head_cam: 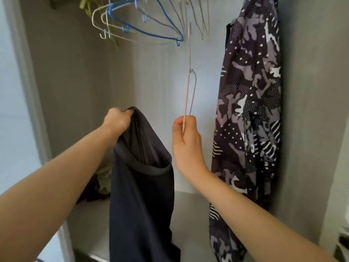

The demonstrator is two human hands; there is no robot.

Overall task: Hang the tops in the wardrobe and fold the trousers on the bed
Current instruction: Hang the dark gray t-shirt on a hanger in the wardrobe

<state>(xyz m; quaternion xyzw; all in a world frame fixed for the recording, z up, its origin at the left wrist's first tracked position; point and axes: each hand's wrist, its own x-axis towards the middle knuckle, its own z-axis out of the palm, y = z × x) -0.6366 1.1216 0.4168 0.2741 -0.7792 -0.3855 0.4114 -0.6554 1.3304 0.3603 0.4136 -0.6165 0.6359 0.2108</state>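
Right hand (186,137): thumb and curled fingers pinch the lower end of a thin pink hanger (189,91), which stands upright, seen edge-on. Left hand (118,120): fist clamped on the bunched upper edge of the dark top (141,195). The top hangs straight down, neckline sagging open toward the right hand.

Both forearms reach forward and up, the left hand slightly higher, hands near but apart.

Bare back wall shows in the gap between the dark top and the patterned garment (249,120) hanging by the right wall. Blue hanger (151,29) and white hangers (105,21) are overhead, well above both hands. Crumpled clothes (102,182) lie low at back left on the wardrobe floor (188,214).
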